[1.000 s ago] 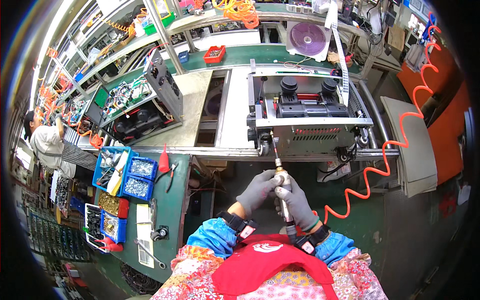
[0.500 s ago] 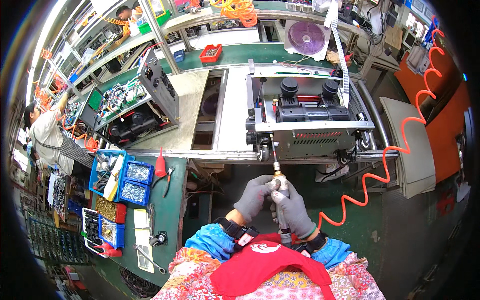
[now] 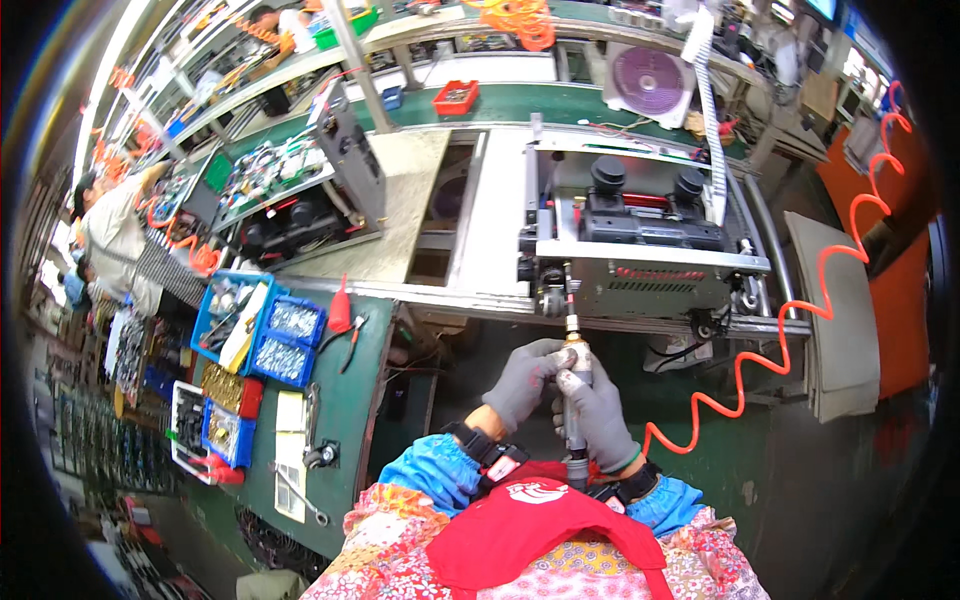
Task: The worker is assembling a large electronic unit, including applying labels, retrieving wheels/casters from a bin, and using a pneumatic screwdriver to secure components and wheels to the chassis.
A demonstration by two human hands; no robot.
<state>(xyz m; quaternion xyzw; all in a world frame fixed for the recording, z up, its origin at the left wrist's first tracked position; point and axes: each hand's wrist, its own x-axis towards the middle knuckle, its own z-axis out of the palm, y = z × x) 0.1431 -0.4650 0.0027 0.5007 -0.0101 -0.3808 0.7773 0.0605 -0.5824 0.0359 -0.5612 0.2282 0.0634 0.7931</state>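
Observation:
Both gray-gloved hands are closed around an air screwdriver (image 3: 576,438), held upright in front of my body. My left hand (image 3: 525,383) pinches it near the collar at the top. My right hand (image 3: 600,418) wraps around its barrel from the right. Its long bit points away from me to the lower left corner of a metal-cased machine (image 3: 650,288), beside a caster wheel (image 3: 552,302). Whether the tip touches a screw is too small to tell. Inside the open case sits a black motor unit (image 3: 650,230) with two round caps.
An orange coiled air hose (image 3: 745,362) runs along the right. On the green side table (image 3: 345,410) at left lie blue bins (image 3: 284,360) of small hardware, a red bottle (image 3: 340,310), pliers (image 3: 354,342) and a wrench (image 3: 302,495). Another open machine (image 3: 345,165) stands further left; a person (image 3: 118,225) works beyond.
The whole scene has shifted right in the picture and tilted slightly as the view turned. Both hands keep their hold on the air screwdriver, its bit still at the machine's corner.

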